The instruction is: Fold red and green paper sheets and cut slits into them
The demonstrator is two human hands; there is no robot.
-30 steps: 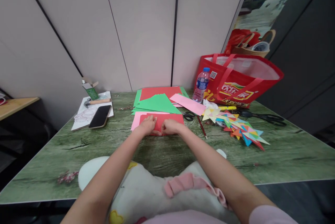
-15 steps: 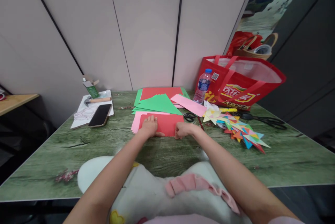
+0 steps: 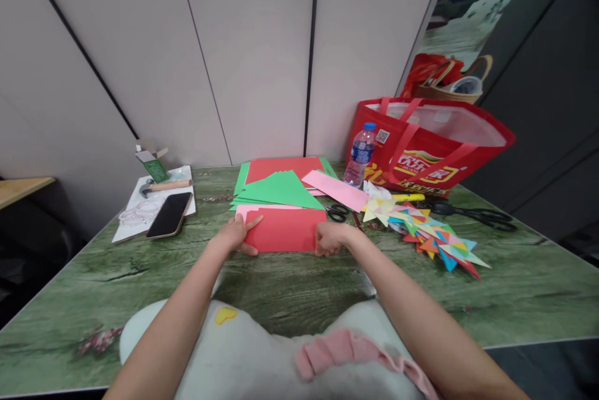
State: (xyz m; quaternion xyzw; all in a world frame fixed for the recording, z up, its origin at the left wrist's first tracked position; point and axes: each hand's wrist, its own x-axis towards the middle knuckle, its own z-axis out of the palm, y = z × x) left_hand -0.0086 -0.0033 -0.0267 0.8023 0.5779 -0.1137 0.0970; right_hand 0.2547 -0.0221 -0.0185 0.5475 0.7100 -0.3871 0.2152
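A red sheet of paper (image 3: 285, 230), shaped as a long strip with a straight near edge, lies flat on the table in front of me. At its left end is my left hand (image 3: 235, 236), thumb and forefinger spread apart and touching the paper's corners. My right hand (image 3: 330, 238) is curled closed at the right end, fingers pressed on the paper's edge. Pink paper (image 3: 241, 209) peeks out behind the red sheet on the left. Just beyond lie fanned green paper triangles (image 3: 281, 191), partly overlapping the sheets behind.
Black-handled scissors (image 3: 337, 212), a pink strip (image 3: 337, 190) and a water bottle (image 3: 360, 156) lie or stand right of the papers. Farther right are folded colored paper pieces (image 3: 433, 231) and a red bag (image 3: 421, 144). Leftward are a phone (image 3: 170, 215), hammer (image 3: 166, 186) and small box (image 3: 155, 166).
My left hand has slid left from the top of the red paper to its left end, fingers spreading. My right hand stays at the right end. The view has shifted slightly.
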